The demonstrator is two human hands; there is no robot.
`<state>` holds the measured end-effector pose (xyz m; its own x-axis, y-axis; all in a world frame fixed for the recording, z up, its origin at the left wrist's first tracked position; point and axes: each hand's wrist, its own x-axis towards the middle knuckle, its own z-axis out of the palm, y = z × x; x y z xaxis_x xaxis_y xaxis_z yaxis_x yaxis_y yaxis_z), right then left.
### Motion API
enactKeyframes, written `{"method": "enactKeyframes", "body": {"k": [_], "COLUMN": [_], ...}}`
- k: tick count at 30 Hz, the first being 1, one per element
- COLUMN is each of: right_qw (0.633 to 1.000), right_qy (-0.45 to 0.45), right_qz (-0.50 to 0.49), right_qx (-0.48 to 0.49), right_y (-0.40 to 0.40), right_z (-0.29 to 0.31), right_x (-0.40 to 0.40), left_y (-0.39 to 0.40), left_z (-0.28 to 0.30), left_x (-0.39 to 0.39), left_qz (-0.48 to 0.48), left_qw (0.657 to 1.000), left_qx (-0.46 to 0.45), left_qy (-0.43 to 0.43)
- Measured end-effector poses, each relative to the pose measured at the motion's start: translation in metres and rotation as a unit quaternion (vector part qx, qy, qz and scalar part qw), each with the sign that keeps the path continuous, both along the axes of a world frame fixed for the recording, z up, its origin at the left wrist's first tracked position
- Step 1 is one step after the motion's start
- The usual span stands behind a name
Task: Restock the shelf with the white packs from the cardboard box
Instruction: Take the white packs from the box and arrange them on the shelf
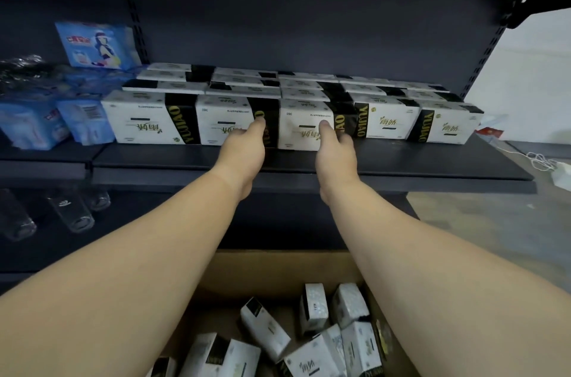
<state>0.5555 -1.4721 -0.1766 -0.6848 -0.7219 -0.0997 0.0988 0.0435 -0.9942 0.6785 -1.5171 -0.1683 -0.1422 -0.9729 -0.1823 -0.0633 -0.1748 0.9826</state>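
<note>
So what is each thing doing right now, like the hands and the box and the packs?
Left hand: open, fingers pressing a front-row pack.
Right hand: open, fingers pressing the next pack.
White packs on the shelf: standing in rows, front row upside down.
Cardboard box: open, partly full.
White packs in the box: jumbled, tilted.
Blue packs: stacked at the left.
Glass bottles: on the lower shelf.
</note>
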Motion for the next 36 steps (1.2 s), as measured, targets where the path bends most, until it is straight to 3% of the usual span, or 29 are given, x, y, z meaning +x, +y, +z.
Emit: {"method": "enactKeyframes", "body": {"k": [8,23,36], "right_qw": [0.996,0.991,0.979], "right_qy": [-0.031,-0.019,-0.024], "right_qz": [0.082,0.12,0.187], "right_qx": [0.005,0.052,0.076], "right_y": [0.017,0.085,0.067], "right_z": [0.009,-0.012,-0.037], "right_x": [0.011,-0.066,-0.026], "left_y": [0.018,0.098,0.085], "left_z": [0.007,-0.011,-0.029], "left_x": [0.014,-0.068,-0.043], "left_qz": [0.03,0.044,0.069], "left_qw": [1.0,0.998,0.997], "left_qx": [0.004,-0.002,0.006], "left_qy": [-0.003,-0.043,-0.036]}}
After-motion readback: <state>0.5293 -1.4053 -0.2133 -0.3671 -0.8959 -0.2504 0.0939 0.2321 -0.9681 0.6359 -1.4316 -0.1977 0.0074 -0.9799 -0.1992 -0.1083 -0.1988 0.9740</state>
